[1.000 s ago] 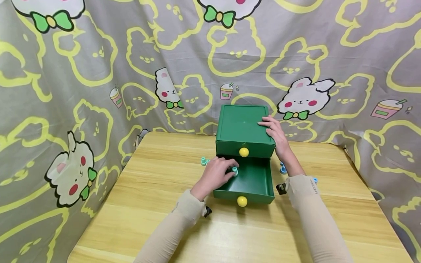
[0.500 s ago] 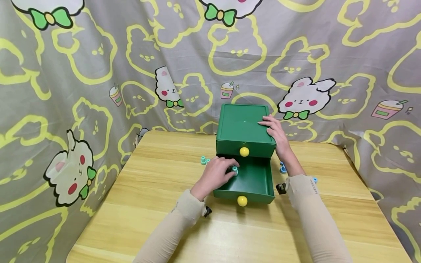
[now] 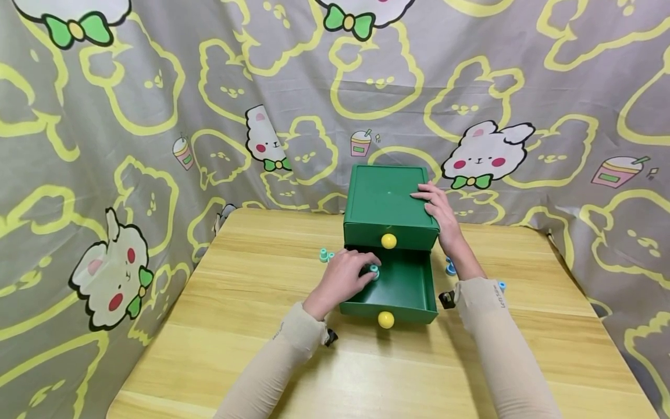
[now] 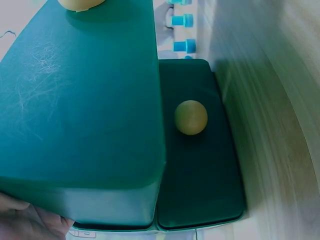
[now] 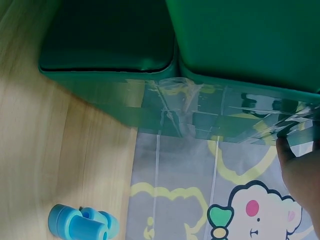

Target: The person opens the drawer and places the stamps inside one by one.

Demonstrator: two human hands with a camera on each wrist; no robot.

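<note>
A green drawer cabinet (image 3: pixel 384 195) with yellow knobs stands on the table. Its drawer (image 3: pixel 408 291) below the top one is pulled out, while a lower drawer (image 4: pixel 200 165) is closed in the left wrist view. My left hand (image 3: pixel 342 279) reaches over that open drawer's left side and pinches a small teal stepped cylinder (image 3: pixel 374 271) between thumb and fingers. In the left wrist view, part of the left hand (image 4: pixel 32 220) shows at the lower left. My right hand (image 3: pixel 441 218) rests on the cabinet's top right edge, fingers laid out on the lid.
More small teal pieces (image 3: pixel 324 255) lie left of the cabinet. Blue pieces (image 3: pixel 451 267) of a similar kind are on the right, partly behind the right forearm. A patterned curtain (image 3: pixel 303 70) hangs behind the wooden table (image 3: pixel 251 273).
</note>
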